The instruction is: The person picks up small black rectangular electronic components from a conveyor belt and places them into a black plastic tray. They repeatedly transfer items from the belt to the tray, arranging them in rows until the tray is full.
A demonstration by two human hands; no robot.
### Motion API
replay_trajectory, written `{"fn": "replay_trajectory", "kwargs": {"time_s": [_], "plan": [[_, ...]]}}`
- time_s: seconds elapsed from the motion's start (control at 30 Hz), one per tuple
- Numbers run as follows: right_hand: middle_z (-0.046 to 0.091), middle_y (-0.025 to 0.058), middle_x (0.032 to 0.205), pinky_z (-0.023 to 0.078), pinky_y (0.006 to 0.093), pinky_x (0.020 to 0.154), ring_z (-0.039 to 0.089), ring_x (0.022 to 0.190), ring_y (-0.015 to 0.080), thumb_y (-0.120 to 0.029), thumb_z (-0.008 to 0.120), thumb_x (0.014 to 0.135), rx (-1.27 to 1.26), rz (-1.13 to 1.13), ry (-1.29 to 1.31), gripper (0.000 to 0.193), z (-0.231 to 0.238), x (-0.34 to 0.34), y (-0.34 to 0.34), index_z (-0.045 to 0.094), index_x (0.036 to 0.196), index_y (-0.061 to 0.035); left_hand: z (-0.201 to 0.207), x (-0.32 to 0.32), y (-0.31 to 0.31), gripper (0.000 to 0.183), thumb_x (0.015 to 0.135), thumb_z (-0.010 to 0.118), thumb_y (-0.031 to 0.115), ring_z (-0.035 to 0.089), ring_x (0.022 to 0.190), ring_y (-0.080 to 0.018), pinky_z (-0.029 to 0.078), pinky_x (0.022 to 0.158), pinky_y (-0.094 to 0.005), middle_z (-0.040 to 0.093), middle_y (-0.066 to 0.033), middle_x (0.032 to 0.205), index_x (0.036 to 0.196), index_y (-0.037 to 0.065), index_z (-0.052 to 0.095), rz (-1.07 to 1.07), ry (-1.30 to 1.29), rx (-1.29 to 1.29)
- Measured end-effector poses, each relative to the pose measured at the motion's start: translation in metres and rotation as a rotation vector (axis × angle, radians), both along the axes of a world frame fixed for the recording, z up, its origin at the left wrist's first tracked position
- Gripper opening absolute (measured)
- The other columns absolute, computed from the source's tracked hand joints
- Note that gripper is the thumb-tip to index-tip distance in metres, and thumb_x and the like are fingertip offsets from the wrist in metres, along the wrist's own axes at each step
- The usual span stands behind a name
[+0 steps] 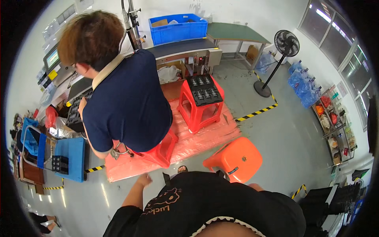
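My left hand [145, 180] hangs low in front of me beside my black shirt, a little short of the red-covered platform. Its fingers are small and partly turned away, and I see nothing held in it. On my right side only a sliver of skin shows past the shirt; my right hand itself is hidden. The nearest thing there is an orange plastic stool [244, 158]. Ahead, a red stool [200, 103] carries a black tray [204, 90] with several clear-looking parts in its pockets.
A co-worker in a navy shirt [132, 94] sits ahead-left, one hand at a black tray [74, 114]. Behind are a conveyor [182, 48], blue bin [179, 33] and green table [235, 32]. A fan [272, 67] stands right; a blue trolley [71, 154] stands left.
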State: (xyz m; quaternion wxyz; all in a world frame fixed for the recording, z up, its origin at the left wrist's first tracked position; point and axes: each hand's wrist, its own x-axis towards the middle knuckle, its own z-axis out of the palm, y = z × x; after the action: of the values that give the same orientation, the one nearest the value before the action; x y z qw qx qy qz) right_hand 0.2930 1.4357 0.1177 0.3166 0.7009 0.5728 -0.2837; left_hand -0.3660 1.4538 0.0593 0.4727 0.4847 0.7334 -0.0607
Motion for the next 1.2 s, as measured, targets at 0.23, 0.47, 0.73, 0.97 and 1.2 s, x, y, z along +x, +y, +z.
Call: {"fn": "replay_trajectory", "kwargs": {"time_s": [0.23,0.47,0.73,0.97,1.2], "plan": [[0.054,0.0098,0.06,0.04,0.0389,0.043,0.055,0.051,0.0231,-0.019,0.055,0.084,0.113,-0.814,0.252,0.016,0.024,0.0,0.089,0.063,0.079,-0.0063,0.065,0.078,0.167,0.037,0.087,0.059,0.032,0.065,0.094,-0.0252,0.049,0.083,-0.0354,0.067,-0.0168,0.098,0.106,0.0,0.063,-0.049,-0.341,0.253],[0.061,0.01,0.064,0.046,0.0346,0.048,0.058,0.054,0.0205,-0.024,0.06,0.082,0.066,-0.168,0.717,0.021,-0.129,-0.016,0.286,0.067,0.087,-0.0044,0.209,0.149,0.278,0.031,0.088,0.063,0.019,0.062,0.086,-0.0152,0.05,0.08,-0.031,0.066,-0.0062,0.092,0.113,0.0,0.063,0.042,-0.666,0.481],[0.062,0.0079,0.067,0.048,0.0326,0.048,0.059,0.056,0.0178,-0.027,0.059,0.083,0.141,-0.128,0.704,0.027,-0.042,-0.053,0.588,0.065,0.085,-0.0016,0.46,0.137,0.357,0.041,0.088,0.059,0.025,0.047,0.049,-0.0216,0.038,0.05,-0.0326,0.045,-0.0029,0.054,0.057,0.004,0.044,0.05,0.093,2.033],[0.062,0.0092,0.067,0.046,0.034,0.045,0.058,0.054,0.0196,-0.021,0.059,0.082,-0.022,-0.101,0.42,0.019,-0.069,0.021,0.647,0.066,0.08,-0.0033,0.401,0.086,0.366,0.044,0.096,0.055,0.016,0.025,0.052,-0.0104,0.021,0.048,-0.0309,0.028,-0.0005,0.055,0.06,0.003,0.033,0.768,0.645,1.579],[0.064,0.0111,0.068,0.047,0.0366,0.046,0.06,0.054,0.0222,-0.014,0.06,0.079,-0.244,-0.215,0.454,0.013,-0.077,-0.031,0.647,0.066,0.081,-0.0033,0.389,0.112,0.413,0.042,0.094,0.055,0.012,0.03,0.047,-0.0149,0.025,0.045,-0.0339,0.031,-0.0062,0.052,0.056,0.003,0.038,0.816,0.654,1.453]]}}
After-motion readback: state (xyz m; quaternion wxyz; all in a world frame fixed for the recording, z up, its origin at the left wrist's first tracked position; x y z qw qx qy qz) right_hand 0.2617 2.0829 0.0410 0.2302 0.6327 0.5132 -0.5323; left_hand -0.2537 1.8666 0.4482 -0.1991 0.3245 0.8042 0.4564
